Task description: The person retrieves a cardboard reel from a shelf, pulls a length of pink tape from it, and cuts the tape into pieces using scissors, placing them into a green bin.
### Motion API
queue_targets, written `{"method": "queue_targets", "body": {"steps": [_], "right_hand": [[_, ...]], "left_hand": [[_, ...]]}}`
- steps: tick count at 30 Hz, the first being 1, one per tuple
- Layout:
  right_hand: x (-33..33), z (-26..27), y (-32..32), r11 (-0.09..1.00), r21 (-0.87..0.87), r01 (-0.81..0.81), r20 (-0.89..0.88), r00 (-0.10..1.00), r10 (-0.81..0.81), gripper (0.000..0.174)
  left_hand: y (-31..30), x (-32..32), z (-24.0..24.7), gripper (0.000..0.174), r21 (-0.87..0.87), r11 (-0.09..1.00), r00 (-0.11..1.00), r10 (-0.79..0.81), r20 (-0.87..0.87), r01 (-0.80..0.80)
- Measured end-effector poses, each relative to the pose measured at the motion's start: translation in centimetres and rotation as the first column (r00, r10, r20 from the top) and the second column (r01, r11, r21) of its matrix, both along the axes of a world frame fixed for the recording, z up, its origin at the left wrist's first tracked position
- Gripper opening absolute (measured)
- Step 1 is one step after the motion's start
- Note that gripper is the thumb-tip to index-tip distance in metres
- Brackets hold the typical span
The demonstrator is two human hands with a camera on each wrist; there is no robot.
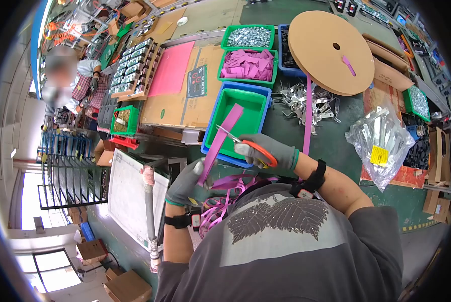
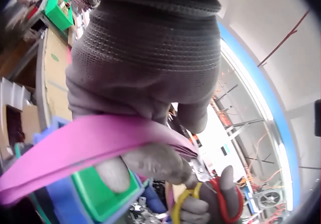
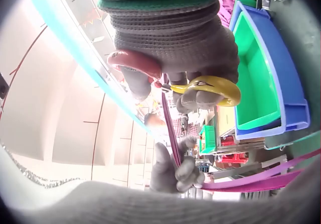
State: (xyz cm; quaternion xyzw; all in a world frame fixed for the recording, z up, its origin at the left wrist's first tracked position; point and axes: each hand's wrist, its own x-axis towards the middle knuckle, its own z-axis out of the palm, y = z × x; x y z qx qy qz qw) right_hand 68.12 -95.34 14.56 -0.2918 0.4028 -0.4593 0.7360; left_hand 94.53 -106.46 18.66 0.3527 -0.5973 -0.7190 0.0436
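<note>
My gloved left hand (image 1: pixel 185 182) pinches a flat purple strip (image 1: pixel 216 146), its free end slanting up over a green tray (image 1: pixel 263 108) set in a blue bin. In my gloved right hand (image 1: pixel 280 149) is a pair of scissors (image 1: pixel 262 152) with red and yellow handles. The right wrist view shows fingers through the yellow handle (image 3: pixel 228 87) and the thumb through the red one. The scissor blades reach across the strip, above the left hand. More purple strip (image 1: pixel 230 182) lies in loose loops by the body, and a length runs down from a large cardboard reel (image 1: pixel 311 45).
Behind the tray stand a green bin of cut purple pieces (image 1: pixel 248 65) and another of small metal parts (image 1: pixel 249 36). Metal brackets (image 1: pixel 308 100) lie heaped under the reel. At right is a plastic bag (image 1: pixel 379 141) of parts. Another person (image 1: pixel 82 85) works at the far left.
</note>
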Motion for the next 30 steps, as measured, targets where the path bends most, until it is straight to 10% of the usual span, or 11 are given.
{"method": "queue_targets", "body": {"steps": [8,11,13,14,17,30], "right_hand": [[-1.9,-4.9,-2.2,0.996,0.046,0.082,-0.330,0.942,-0.062,0.034],[-2.2,-6.2,-1.0,0.991,0.128,-0.046,-0.294,0.952,0.082,0.031],[-1.2,-11.8,-1.3,0.969,-0.032,-0.245,0.066,0.967,0.246,0.038],[-0.8,-11.8,-1.3,0.930,-0.138,-0.340,-0.133,0.937,0.323,0.043],[0.4,-7.4,-1.3,0.838,-0.359,-0.412,-0.492,0.846,0.206,0.046],[1.2,-7.0,-3.0,0.894,-0.371,-0.252,-0.373,0.922,0.105,0.033]], "left_hand": [[-1.3,1.5,-3.1,0.034,0.002,0.986,0.984,0.166,0.056,-0.167],[-1.5,0.6,-3.2,0.037,0.002,0.970,0.970,0.242,-0.016,-0.242],[-1.4,0.2,-2.7,0.037,0.006,0.972,0.971,0.237,-0.036,-0.237],[-1.3,0.1,-2.4,0.038,0.011,0.974,0.973,0.225,-0.059,-0.225],[-1.0,-0.3,-2.0,0.038,0.040,0.987,0.986,0.159,-0.043,-0.158],[-0.6,-0.6,-2.6,0.042,0.029,0.997,0.997,0.066,0.028,-0.066]]}}
